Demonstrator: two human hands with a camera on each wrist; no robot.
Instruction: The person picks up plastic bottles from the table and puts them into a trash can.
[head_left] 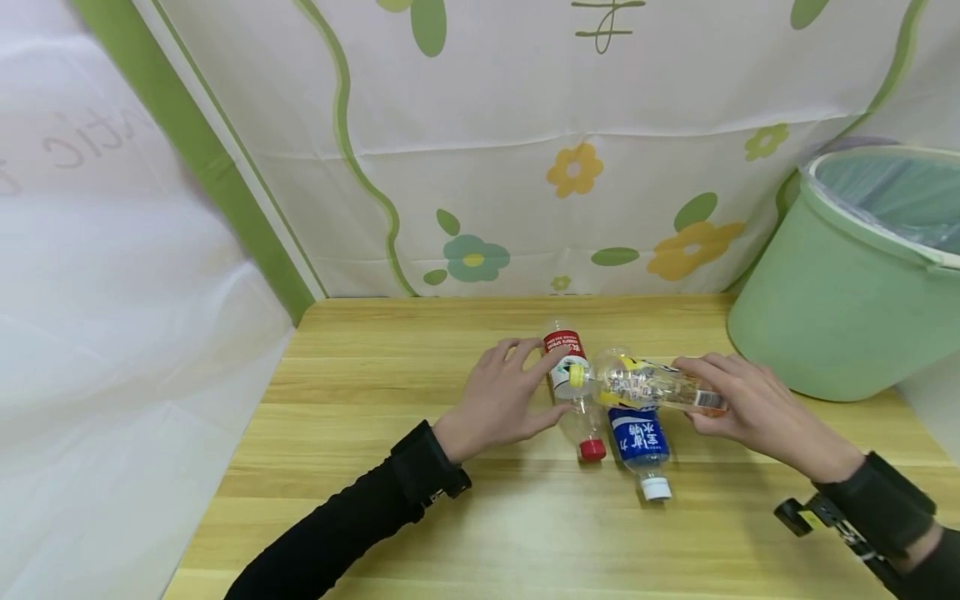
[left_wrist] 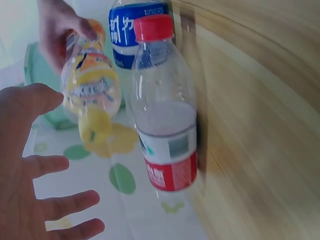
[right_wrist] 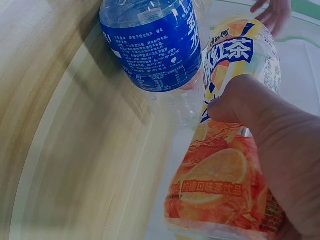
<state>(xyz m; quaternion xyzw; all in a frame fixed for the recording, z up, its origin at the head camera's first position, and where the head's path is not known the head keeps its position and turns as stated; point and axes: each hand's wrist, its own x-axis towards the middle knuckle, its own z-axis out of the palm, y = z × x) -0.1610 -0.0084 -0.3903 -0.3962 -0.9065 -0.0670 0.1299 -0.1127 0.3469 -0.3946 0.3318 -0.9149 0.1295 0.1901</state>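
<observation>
My right hand [head_left: 757,408] grips a clear plastic bottle [head_left: 652,386] with a yellow cap and a yellow-orange label, held level above the other bottles, its cap toward the left. Its orange-slice label [right_wrist: 215,175] fills much of the right wrist view. My left hand [head_left: 498,400] is spread, fingers apart, near that yellow cap [left_wrist: 95,125], holding nothing. Beneath lies a red-capped bottle [head_left: 564,350] with a red and white label, partly hidden by the held bottle. Beside it lies a blue-labelled bottle [head_left: 637,437] with a white cap.
A pale green bin [head_left: 840,292] with a clear plastic liner stands at the back right of the wooden table [head_left: 360,400]. Behind the table hangs a white cloth [head_left: 480,192] with flower prints; another white sheet [head_left: 112,375] hangs at the left.
</observation>
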